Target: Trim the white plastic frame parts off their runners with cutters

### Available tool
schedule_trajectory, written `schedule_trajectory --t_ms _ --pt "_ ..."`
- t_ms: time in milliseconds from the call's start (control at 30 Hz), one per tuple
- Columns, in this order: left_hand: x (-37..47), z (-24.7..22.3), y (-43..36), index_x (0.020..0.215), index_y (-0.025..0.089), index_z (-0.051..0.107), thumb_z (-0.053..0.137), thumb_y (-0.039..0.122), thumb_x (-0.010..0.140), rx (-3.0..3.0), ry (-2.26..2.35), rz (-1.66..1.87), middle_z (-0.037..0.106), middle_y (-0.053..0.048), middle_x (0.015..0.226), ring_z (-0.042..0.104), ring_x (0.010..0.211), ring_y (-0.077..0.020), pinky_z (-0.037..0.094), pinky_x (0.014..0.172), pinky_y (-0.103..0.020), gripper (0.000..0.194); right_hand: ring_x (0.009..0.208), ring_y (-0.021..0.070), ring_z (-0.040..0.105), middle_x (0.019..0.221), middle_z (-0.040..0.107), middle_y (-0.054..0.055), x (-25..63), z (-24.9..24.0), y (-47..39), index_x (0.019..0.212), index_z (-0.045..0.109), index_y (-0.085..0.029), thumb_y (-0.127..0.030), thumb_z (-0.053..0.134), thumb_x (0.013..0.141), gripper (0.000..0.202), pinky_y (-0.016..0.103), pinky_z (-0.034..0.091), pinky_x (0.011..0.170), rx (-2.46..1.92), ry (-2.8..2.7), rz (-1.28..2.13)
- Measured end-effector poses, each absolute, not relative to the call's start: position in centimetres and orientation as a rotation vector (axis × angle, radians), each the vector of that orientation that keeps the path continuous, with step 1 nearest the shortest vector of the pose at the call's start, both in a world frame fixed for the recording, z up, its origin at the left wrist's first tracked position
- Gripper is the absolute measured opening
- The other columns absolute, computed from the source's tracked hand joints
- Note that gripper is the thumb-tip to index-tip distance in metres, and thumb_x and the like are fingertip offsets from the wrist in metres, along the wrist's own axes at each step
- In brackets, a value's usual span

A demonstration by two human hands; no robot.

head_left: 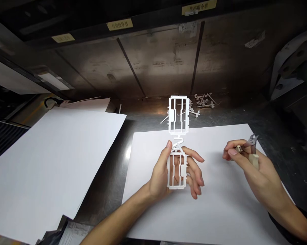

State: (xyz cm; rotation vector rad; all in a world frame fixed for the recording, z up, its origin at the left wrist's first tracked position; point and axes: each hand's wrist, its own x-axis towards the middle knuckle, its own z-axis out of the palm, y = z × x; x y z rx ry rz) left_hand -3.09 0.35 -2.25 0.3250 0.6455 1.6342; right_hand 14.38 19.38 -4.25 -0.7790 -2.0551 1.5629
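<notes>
My left hand (160, 173) holds a white moulded plastic part, two rectangular frames joined by a zigzag runner (178, 140). The lower frame (177, 187) rests against the palm, thumb along its left side and fingers behind it. Above the fingertips stands the upper frame (171, 115), upright. To the right, my right hand (258, 170) is closed around a pair of small nippers (253, 141) with pale handles; the jaws point up and away from the white part. Below both hands lies a large white sheet (214, 211).
Several white plastic runner scraps (204, 102) lie at the back of the metal bench (104, 163). On the left is a stack of white sheets (53, 153). A metal back wall (158, 64) rises behind, and a machine part (293, 64) stands at the far right.
</notes>
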Motion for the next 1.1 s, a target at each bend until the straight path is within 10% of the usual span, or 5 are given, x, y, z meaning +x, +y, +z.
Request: schedule_trajectory --t_ms 733,900,1100 --pt "-3.9 -1.9 0.9 0.096 0.006 0.077 -0.006 0.069 0.111 0.129 0.690 1.604 0.073 -0.018 0.082 0.075 0.065 -0.0230 0.057 0.053 -0.025 0.106 0.089 0.0237 0.065 0.097 0.072 0.001 14.4 -3.9 18.8 0.108 0.075 -0.027 -0.050 0.071 0.115 0.025 0.035 0.049 0.082 -0.723 -2.145 1.601" --pt "-4.2 -2.0 0.6 0.095 0.011 0.074 0.007 0.071 0.112 0.161 0.685 1.567 0.053 -0.004 0.062 0.049 0.042 -0.0133 0.036 0.039 -0.020 0.091 0.070 0.0205 0.059 0.078 0.067 0.000 14.7 -3.6 18.6 0.102 0.075 -0.026 -0.057 0.073 0.114 0.033 0.033 0.047 0.066 -0.769 -2.138 1.652" --pt "-4.1 -1.7 0.8 0.077 0.018 0.053 0.039 0.055 0.111 0.157 0.840 1.563 0.031 0.006 0.064 0.024 0.050 -0.0082 0.027 0.045 -0.017 0.052 0.108 0.0252 0.061 0.112 0.068 0.003 15.0 -3.2 19.4 0.132 0.069 -0.032 -0.051 0.085 0.107 0.036 0.031 0.050 0.090 -0.664 -1.978 2.279"
